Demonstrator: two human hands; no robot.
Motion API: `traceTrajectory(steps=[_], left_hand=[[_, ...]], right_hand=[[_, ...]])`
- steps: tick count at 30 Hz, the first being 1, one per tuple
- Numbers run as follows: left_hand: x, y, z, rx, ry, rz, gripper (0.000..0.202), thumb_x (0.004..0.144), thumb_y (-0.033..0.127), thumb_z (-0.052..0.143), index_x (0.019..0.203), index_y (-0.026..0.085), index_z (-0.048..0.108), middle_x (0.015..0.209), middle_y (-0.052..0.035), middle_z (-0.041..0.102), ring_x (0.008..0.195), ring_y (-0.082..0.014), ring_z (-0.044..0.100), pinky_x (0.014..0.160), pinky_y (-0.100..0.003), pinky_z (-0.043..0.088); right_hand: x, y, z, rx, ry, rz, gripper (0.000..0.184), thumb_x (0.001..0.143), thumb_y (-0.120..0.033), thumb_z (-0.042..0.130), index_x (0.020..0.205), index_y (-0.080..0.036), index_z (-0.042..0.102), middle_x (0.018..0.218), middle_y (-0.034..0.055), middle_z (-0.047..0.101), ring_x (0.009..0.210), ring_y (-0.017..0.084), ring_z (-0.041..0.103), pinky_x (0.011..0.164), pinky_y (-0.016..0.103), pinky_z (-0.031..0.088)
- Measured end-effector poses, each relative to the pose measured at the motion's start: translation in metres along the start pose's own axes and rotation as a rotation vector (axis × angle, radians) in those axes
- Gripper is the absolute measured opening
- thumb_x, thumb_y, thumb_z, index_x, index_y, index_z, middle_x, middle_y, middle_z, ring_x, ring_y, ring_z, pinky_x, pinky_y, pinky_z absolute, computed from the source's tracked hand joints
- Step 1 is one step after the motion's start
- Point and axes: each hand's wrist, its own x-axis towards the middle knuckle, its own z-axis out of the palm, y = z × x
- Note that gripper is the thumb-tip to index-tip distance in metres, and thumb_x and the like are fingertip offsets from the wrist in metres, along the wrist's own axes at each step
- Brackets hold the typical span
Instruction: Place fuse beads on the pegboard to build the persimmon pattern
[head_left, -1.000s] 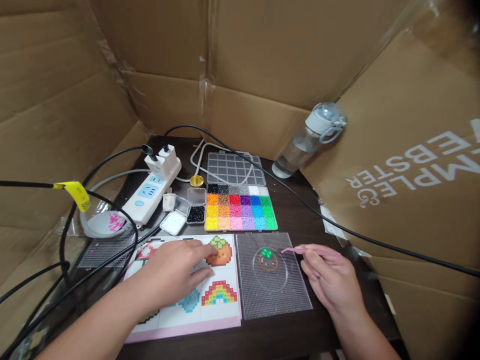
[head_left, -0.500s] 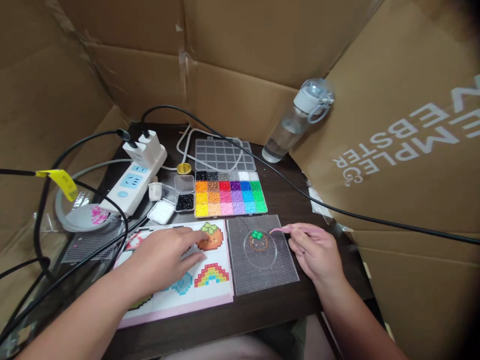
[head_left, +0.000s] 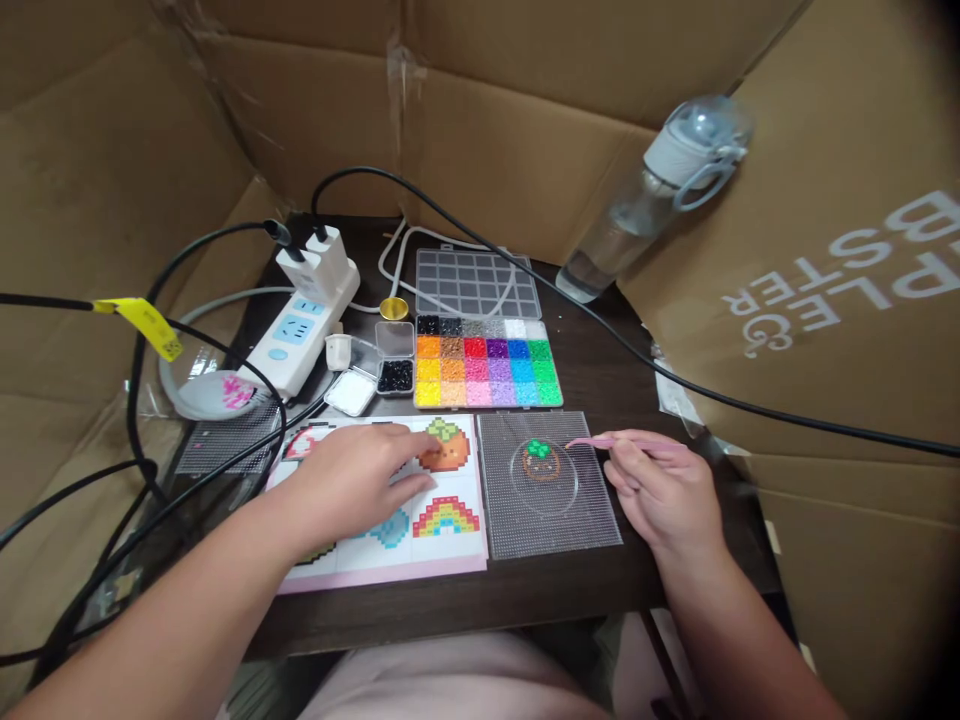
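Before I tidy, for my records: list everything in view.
Bead design: 1, green and orange, front
Pegboards: 2, clear, front and left
Tweezers: 1, pink, front right
Pattern sheet: 1, multicoloured, front left
Bead tray: 1, multicoloured, centre
Tray lid: 1, clear, back
Bead boxes: 2, clear, centre
Dish: 1, white, left
Power strip: 1, white, left
Disc: 1, gold, back
Bottle: 1, clear, back right
Cables: several, black and white, mostly left
Cardboard: several, brown, around
Desk: 1, brown, underneath
Left hand: 1, bare, over pattern sheet
Right hand: 1, bare, holding tweezers
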Motion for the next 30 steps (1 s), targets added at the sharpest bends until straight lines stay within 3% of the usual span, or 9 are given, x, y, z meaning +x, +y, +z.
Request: traceTrajectory(steps=[8,17,23,30], left_hand=[[0.0008,-0.001,0.0011,0.029,-0.002,0.011,0.031,0.093,0.038,0.054,0.12,0.027,0.065,0.107,-0.0037,0.074,0.091,-0.0245,0.068,0.074,-0.035,0.047],[0.0017,-0.0005,0.0004,0.034,-0.001,0.001,0.033,0.093,0.04,0.051,0.119,0.028,0.067,0.109,-0.005,0.074,0.093,-0.0258,0.069,0.075,-0.035,0.049],[0.0025,-0.0036,0.0031,0.005,0.003,-0.006,0.032,0.091,0.039,0.054,0.118,0.029,0.067,0.105,-0.0032,0.075,0.086,-0.022,0.068,0.072,-0.032,0.047],[0.0021,-0.0021,0.0016,0.011,-0.001,0.013,0.029,0.093,0.038,0.053,0.116,0.028,0.067,0.111,-0.005,0.074,0.096,-0.0256,0.069,0.079,-0.036,0.051]], right_hand=[[0.0006,0.0007,-0.0009,-0.045,-0.021,-0.012,0.019,0.069,-0.033,0.084,0.073,-0.015,0.077,0.078,0.0176,0.076,0.042,0.005,0.035,0.039,0.024,0.023],[0.0005,0.0013,-0.0008,-0.013,-0.014,-0.007,0.015,0.067,-0.031,0.085,0.072,-0.019,0.078,0.075,0.0136,0.077,0.04,0.006,0.034,0.04,0.025,0.016],[0.0001,-0.0012,0.0004,-0.054,-0.027,-0.017,0.02,0.069,-0.035,0.083,0.072,-0.016,0.078,0.076,0.0153,0.077,0.04,0.005,0.034,0.039,0.026,0.018],[0.0,0.0,-0.0003,-0.014,-0.012,0.015,0.019,0.065,-0.033,0.086,0.072,-0.017,0.078,0.075,0.0161,0.077,0.04,0.005,0.036,0.039,0.024,0.021]])
